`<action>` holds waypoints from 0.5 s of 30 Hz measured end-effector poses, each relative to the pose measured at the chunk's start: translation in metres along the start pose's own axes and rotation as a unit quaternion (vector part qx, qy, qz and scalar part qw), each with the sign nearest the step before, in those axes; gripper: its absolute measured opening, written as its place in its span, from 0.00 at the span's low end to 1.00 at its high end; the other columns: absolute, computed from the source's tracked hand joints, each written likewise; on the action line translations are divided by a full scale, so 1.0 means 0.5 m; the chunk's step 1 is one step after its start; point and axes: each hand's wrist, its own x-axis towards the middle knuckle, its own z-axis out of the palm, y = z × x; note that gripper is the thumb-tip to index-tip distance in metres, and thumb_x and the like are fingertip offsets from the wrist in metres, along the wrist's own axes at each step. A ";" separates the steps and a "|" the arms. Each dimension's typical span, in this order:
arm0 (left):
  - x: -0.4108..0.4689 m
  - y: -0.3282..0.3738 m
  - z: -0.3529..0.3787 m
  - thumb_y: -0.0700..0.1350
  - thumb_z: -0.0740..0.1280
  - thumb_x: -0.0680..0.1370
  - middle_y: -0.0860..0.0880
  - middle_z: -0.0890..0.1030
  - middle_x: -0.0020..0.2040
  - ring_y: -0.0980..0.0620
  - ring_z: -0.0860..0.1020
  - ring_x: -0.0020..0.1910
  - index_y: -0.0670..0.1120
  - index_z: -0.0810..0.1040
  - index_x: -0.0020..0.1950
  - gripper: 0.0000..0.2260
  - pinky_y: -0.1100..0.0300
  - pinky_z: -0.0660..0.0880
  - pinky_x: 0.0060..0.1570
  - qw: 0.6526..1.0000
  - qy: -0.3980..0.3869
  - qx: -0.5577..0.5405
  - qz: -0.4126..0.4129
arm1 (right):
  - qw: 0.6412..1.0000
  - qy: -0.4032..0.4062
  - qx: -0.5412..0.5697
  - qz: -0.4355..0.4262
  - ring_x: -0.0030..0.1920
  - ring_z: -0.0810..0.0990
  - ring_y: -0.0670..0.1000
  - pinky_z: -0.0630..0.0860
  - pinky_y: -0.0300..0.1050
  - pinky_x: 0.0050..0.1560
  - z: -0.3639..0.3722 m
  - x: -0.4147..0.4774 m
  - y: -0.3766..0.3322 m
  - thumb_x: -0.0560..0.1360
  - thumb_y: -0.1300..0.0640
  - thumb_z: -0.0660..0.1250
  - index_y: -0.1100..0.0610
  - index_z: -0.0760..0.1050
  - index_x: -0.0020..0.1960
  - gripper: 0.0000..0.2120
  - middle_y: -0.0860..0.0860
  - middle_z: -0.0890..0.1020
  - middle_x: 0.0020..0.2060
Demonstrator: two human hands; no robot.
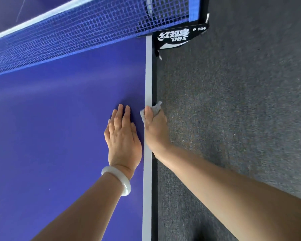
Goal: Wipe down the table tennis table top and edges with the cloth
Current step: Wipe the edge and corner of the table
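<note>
1. We see the left hand [122, 136] lying flat, palm down, on the blue tabletop [59, 119], just beside the white line [148, 75] that runs along its side.
2. Its fingers [120, 113] are straight and pressed together, pointing toward the net [76, 35]. They hold nothing.
3. A white bangle [118, 180] sits on the left wrist.
4. The right hand [155, 129] is at the tabletop's dark edge [154, 80], wrapped over it from the outer side. It is close beside the left hand, and we cannot tell whether the two touch.
5. The grey cloth [155, 108] is bunched in the right hand, against the edge.
6. The thumb [148, 113] lies on top of the cloth over the white line. The other fingers curl round the cloth down the side, where their tips are hidden from us.
7. One corner of the cloth pokes out ahead of the hand, and another bit shows to the left of the thumb.
8. The net crosses the tabletop well beyond both hands. It is blue mesh with a white band along its top.
9. A black clamp [174, 36], printed "DHS" and "P 104" in white, grips the edge where the net ends.
10. Grey carpet [233, 101] covers the floor to the right of the tabletop.
</note>
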 end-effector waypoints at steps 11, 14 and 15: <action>-0.026 -0.016 -0.019 0.29 0.51 0.79 0.48 0.73 0.71 0.51 0.66 0.74 0.42 0.76 0.68 0.23 0.75 0.57 0.68 0.975 0.072 -0.208 -0.031 | 1.000 -0.010 0.015 0.001 0.63 0.75 0.62 0.71 0.59 0.65 -0.014 -0.149 0.088 0.82 0.45 0.57 0.65 0.70 0.67 0.25 0.63 0.77 0.62; -0.103 -0.021 -0.034 0.31 0.54 0.79 0.49 0.72 0.72 0.52 0.66 0.73 0.44 0.75 0.70 0.22 0.65 0.60 0.71 0.979 0.037 -0.201 -0.019 | 1.000 -0.027 -0.003 -0.005 0.61 0.77 0.63 0.72 0.59 0.63 -0.021 -0.226 0.137 0.82 0.45 0.57 0.66 0.70 0.66 0.25 0.64 0.77 0.61; -0.149 -0.030 -0.040 0.32 0.55 0.80 0.49 0.70 0.73 0.51 0.65 0.74 0.44 0.73 0.71 0.21 0.62 0.59 0.73 0.985 0.012 -0.170 0.011 | 1.000 -0.028 -0.001 -0.006 0.61 0.77 0.64 0.72 0.59 0.62 -0.022 -0.252 0.151 0.82 0.46 0.58 0.67 0.69 0.66 0.25 0.65 0.77 0.61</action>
